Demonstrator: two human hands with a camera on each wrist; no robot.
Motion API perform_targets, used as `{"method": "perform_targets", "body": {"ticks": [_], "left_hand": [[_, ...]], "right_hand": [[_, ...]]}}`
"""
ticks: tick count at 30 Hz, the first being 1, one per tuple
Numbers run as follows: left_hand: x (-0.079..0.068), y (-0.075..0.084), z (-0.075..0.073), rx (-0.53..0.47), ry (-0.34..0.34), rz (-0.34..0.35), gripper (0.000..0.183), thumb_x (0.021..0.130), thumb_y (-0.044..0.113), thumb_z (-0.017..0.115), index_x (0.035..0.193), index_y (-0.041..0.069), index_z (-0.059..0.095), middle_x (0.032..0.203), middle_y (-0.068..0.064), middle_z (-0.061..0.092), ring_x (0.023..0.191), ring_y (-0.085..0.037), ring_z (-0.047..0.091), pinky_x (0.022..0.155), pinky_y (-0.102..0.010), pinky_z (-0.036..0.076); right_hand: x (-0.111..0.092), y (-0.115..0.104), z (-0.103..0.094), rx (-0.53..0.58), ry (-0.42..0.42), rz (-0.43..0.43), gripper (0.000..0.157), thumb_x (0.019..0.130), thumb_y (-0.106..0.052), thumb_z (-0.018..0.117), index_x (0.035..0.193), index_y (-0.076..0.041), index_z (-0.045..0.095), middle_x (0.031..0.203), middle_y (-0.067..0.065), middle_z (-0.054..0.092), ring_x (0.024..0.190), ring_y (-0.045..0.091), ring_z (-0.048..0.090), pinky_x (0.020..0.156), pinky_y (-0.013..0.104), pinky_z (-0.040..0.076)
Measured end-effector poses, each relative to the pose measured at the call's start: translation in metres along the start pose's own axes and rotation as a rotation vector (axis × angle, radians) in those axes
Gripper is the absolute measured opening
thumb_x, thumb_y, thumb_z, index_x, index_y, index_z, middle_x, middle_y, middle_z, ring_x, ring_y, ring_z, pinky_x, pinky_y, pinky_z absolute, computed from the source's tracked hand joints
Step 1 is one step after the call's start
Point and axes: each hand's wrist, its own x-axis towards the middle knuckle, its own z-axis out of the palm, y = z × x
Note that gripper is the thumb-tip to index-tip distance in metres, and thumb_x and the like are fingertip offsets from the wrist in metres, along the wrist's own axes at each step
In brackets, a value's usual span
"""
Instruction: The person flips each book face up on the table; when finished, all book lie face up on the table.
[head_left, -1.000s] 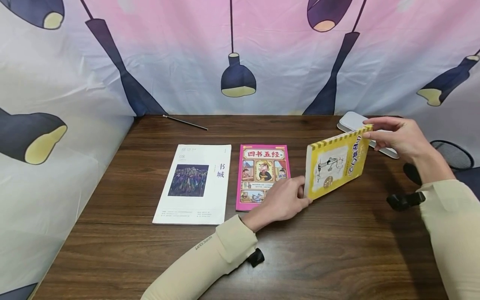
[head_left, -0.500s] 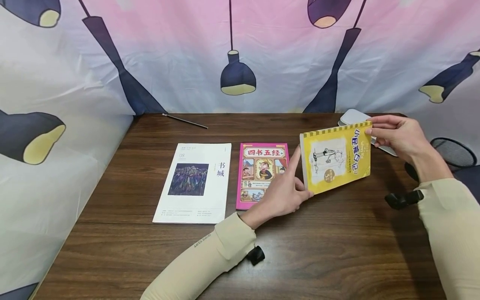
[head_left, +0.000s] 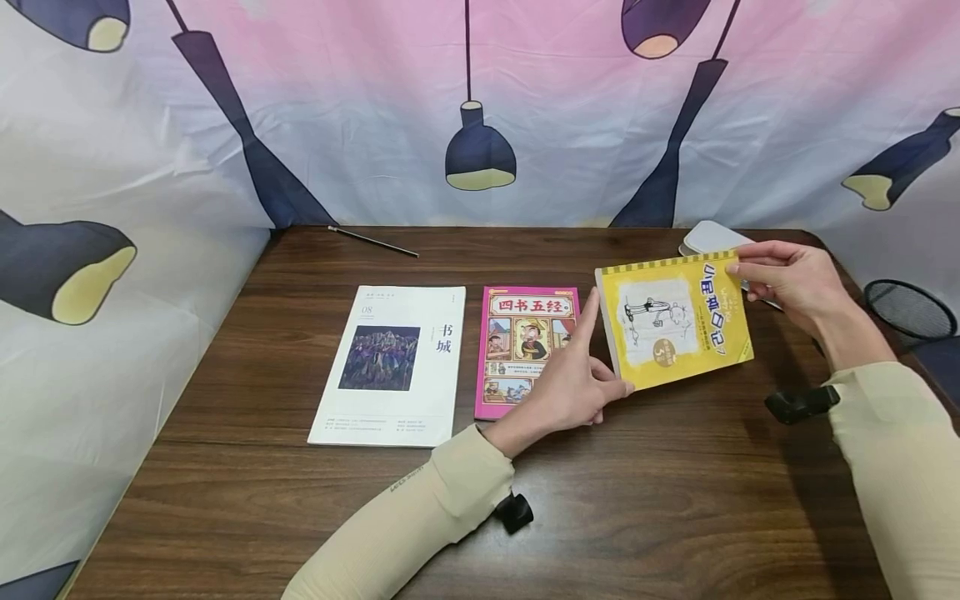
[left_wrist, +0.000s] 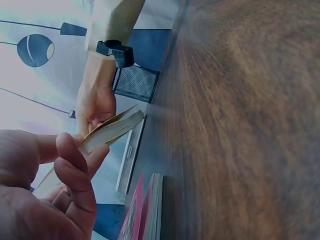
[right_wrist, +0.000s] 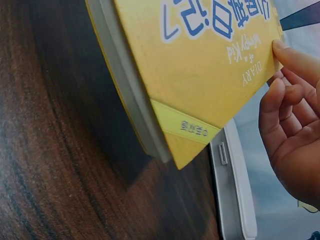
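Note:
A yellow paperback book [head_left: 675,321] with a line drawing on its cover is held tilted above the table, cover facing up and toward me. My left hand [head_left: 570,387] pinches its lower left corner, the index finger stretched along the left edge. Thumb and forefinger of my right hand [head_left: 795,279] pinch the upper right corner. Seen from the right wrist, the book's cover [right_wrist: 205,75] hangs slightly apart from the pages at its lower edge. Left of it lie a pink comic-style book [head_left: 528,333], partly covered by my left hand, and a white magazine [head_left: 386,367].
Behind the yellow book stands a white case [head_left: 712,237], partly hidden. A thin dark stick [head_left: 372,242] lies at the back left of the wooden table [head_left: 645,500]. Past the right edge is a black mesh basket [head_left: 911,308].
The yellow book has tipped back from nearly upright, so its cover now faces upward more. My left index finger has straightened along its edge; the right hand has kept its corner grip.

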Motion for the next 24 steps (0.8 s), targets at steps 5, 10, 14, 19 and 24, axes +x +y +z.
{"method": "perform_targets", "body": {"ticks": [5,10,14,19,24], "left_hand": [[0.0,0.0,0.003,-0.013,0.004,-0.044,0.127,0.092,0.007,0.083,0.168,0.041,-0.012,0.079,-0.007,0.078,0.041,-0.017,0.058,0.044,-0.025,0.044],[0.001,-0.001,0.006,-0.016,0.005,-0.089,0.13,0.091,0.009,0.084,0.168,0.038,-0.017,0.076,-0.003,0.077,0.041,-0.018,0.058,0.045,-0.026,0.042],[-0.001,0.0,0.007,-0.011,-0.006,-0.129,0.132,0.091,0.012,0.085,0.167,0.036,-0.021,0.078,-0.004,0.078,0.042,-0.02,0.06,0.043,-0.027,0.041],[-0.004,-0.001,0.007,-0.017,-0.012,-0.142,0.132,0.091,0.011,0.085,0.167,0.031,-0.021,0.077,-0.004,0.078,0.042,-0.02,0.059,0.042,-0.027,0.039],[-0.005,-0.002,0.009,-0.024,-0.005,-0.148,0.135,0.09,0.01,0.085,0.166,0.036,-0.024,0.075,-0.003,0.077,0.041,-0.02,0.058,0.041,-0.027,0.039]], "right_hand": [[0.0,0.004,0.0,-0.06,-0.032,0.009,0.023,0.092,-0.015,0.083,0.102,-0.036,0.084,0.086,-0.016,0.077,0.06,0.008,0.056,0.055,0.023,0.05],[0.0,0.01,0.0,-0.104,-0.1,0.021,0.036,0.095,-0.011,0.079,0.108,-0.044,0.08,0.092,-0.018,0.075,0.062,0.009,0.054,0.055,0.024,0.046],[0.0,0.017,0.0,-0.135,-0.158,0.044,0.044,0.097,-0.009,0.077,0.114,-0.05,0.074,0.093,-0.017,0.07,0.06,0.009,0.047,0.055,0.025,0.042],[0.002,0.025,-0.002,-0.201,-0.221,0.085,0.05,0.1,-0.013,0.074,0.135,-0.048,0.064,0.096,-0.018,0.067,0.058,0.01,0.04,0.057,0.025,0.039],[0.003,0.027,-0.003,-0.305,-0.302,0.115,0.074,0.103,-0.017,0.07,0.167,-0.026,0.034,0.101,-0.018,0.066,0.057,0.011,0.038,0.057,0.025,0.039]]}}
